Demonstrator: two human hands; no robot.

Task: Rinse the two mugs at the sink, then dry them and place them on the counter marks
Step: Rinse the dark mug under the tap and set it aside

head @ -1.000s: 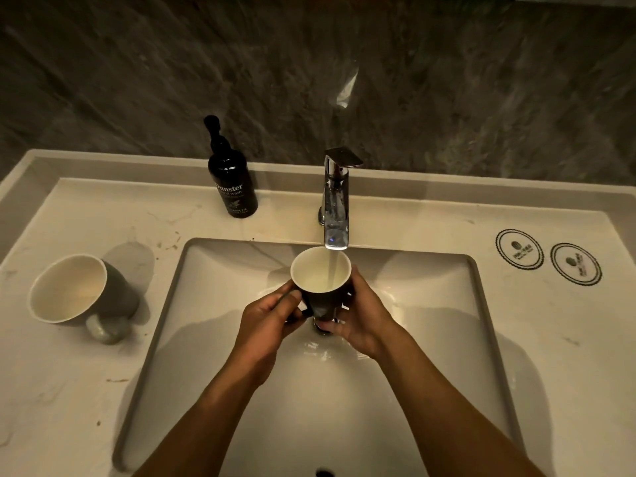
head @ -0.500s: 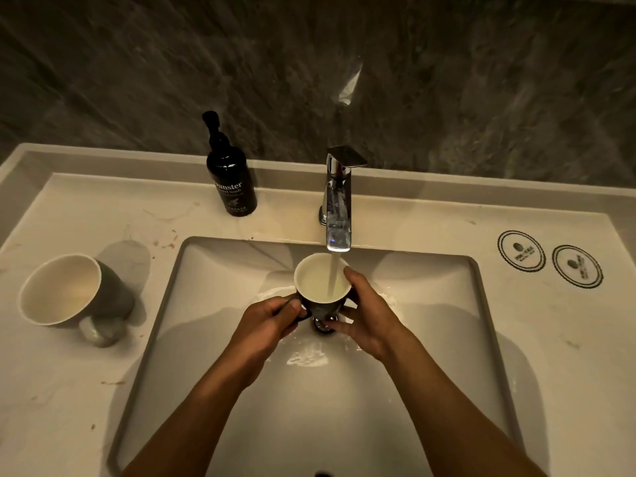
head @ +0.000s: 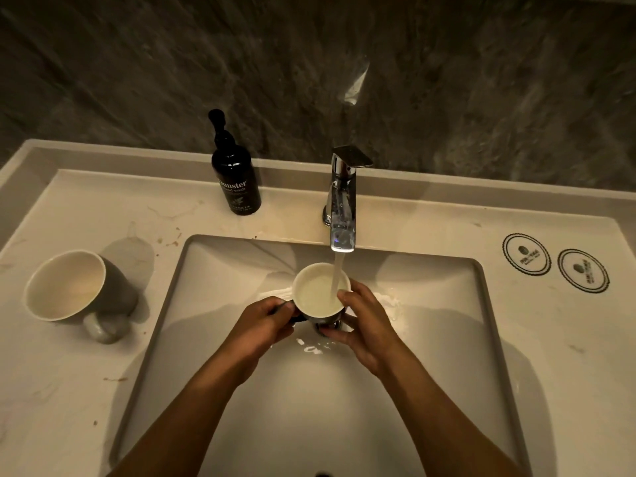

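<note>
Head view, centre of frame: dark mug (head: 318, 294) held upright over sink basin (head: 213, 290), under faucet (head: 342, 201) stream (head: 337, 273), nearly full. Left hand (head: 261, 325) fingers curled, pinching mug handle. Right hand (head: 364, 321) fingers wrapped against mug side, thumb on rim. Second mug (head: 79, 287) tipped on countertop (head: 69, 390), left of frame. Two round counter marks (head: 526, 254) at right. Hand wash bottle (head: 235, 177) upper left of faucet.

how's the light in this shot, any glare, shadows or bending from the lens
Head view: dim, warm light; a bright glare streak on the dark wall above the tap; soft shadows from both arms across the basin and beside the left mug; wide-angle lens bows the counter edges; the held mug stays sharp.
</note>
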